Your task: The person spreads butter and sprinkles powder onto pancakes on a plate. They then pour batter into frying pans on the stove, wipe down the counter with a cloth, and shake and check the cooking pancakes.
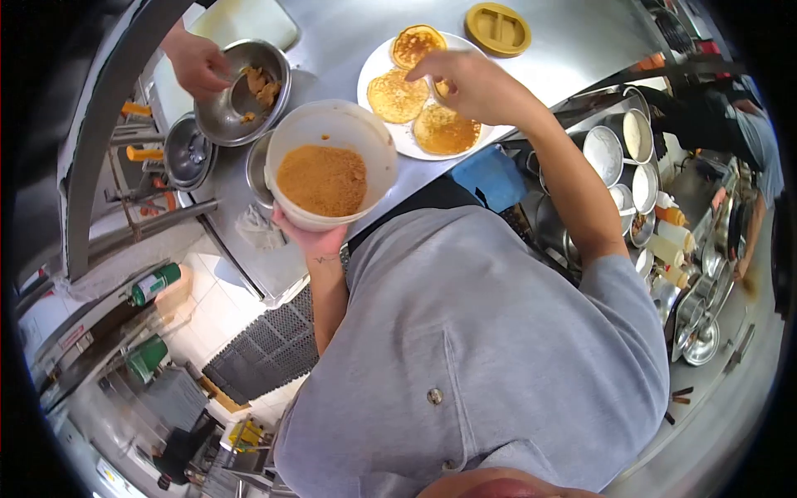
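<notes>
Evidently, the left hand (312,240) grips the tub (379,158) of orange crumbs (322,180) from beneath by the bench's (328,50) near edge, perhaps keeping it handy for the right hand (469,85), whose hold cannot be told, above pancakes (447,133) on the plate (378,63) beside that edge.

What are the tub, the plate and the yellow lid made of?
Tub: probably plastic, smooth, judging by its cloudy, whitish wall. Plate: likely ceramic, from its smooth white, glaze-like surface, though melamine could look alike. Yellow lid: seems moulded plastic, given its even colour and shaped face.
</notes>
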The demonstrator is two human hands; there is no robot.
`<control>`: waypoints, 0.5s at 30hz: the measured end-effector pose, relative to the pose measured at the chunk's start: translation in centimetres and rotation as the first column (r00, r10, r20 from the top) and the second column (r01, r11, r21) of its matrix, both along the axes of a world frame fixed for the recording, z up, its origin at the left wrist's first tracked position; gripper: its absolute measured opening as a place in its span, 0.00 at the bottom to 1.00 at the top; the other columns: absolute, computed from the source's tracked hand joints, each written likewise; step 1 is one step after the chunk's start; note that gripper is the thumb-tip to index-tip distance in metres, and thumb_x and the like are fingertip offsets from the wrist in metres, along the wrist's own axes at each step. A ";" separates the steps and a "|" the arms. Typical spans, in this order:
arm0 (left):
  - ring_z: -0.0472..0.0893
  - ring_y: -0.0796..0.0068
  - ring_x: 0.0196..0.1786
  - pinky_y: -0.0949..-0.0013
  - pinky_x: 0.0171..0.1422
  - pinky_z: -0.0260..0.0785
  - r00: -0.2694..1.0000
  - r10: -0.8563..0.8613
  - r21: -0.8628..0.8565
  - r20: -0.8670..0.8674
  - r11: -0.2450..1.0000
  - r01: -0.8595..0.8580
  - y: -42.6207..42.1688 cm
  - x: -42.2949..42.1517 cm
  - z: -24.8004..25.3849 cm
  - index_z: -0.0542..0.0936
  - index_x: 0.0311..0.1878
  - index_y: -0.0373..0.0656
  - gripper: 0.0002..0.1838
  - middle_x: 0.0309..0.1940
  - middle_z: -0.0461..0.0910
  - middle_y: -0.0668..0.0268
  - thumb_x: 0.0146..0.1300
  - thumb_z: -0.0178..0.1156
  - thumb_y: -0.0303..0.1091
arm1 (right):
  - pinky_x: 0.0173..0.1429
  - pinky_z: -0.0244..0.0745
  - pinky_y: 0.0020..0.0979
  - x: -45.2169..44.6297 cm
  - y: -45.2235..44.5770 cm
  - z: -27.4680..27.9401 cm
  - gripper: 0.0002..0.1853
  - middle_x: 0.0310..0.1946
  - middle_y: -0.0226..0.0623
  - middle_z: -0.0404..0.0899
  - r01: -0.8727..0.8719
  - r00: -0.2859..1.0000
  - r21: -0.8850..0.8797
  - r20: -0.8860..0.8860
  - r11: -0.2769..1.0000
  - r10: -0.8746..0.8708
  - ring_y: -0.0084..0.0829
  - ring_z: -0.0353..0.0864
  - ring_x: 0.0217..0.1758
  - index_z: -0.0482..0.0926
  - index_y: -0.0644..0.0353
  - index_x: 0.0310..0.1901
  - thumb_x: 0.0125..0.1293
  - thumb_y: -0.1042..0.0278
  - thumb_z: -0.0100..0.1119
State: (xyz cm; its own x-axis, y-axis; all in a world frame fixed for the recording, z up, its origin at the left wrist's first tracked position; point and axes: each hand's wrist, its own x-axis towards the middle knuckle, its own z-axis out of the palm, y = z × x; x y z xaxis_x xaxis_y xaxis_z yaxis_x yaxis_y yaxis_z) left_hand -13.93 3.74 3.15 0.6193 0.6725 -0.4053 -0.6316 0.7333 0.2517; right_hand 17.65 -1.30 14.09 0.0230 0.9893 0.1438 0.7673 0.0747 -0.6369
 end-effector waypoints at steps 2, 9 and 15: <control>0.59 0.53 0.68 0.37 0.63 0.57 1.000 0.005 -0.025 -0.026 1.000 -0.005 -0.4 0.1 0.0 0.63 0.65 0.57 0.41 0.66 0.59 0.63 0.50 0.49 0.67 | 0.36 0.72 0.38 -4.0 1.2 2.3 0.08 0.28 0.46 0.78 -0.157 0.982 0.220 -0.067 0.963 0.175 0.46 0.77 0.34 0.78 0.63 0.32 0.48 0.80 0.55; 0.62 0.56 0.66 0.42 0.66 0.56 0.990 0.013 0.019 -0.142 1.000 -0.010 -2.1 2.4 1.1 0.61 0.66 0.54 0.40 0.65 0.62 0.61 0.53 0.46 0.65 | 0.38 0.72 0.44 -13.4 3.1 -1.2 0.07 0.27 0.53 0.79 -0.506 0.859 -0.231 -0.221 0.831 0.462 0.49 0.79 0.30 0.78 0.66 0.28 0.50 0.71 0.55; 0.61 0.57 0.67 0.45 0.67 0.55 0.993 0.062 0.015 -0.104 0.998 -0.060 -3.4 2.4 1.6 0.62 0.66 0.54 0.39 0.65 0.61 0.64 0.52 0.49 0.64 | 0.36 0.72 0.42 -12.4 2.6 -2.0 0.06 0.27 0.52 0.79 -0.641 0.768 -0.236 -0.202 0.731 0.608 0.47 0.79 0.30 0.79 0.64 0.28 0.48 0.74 0.56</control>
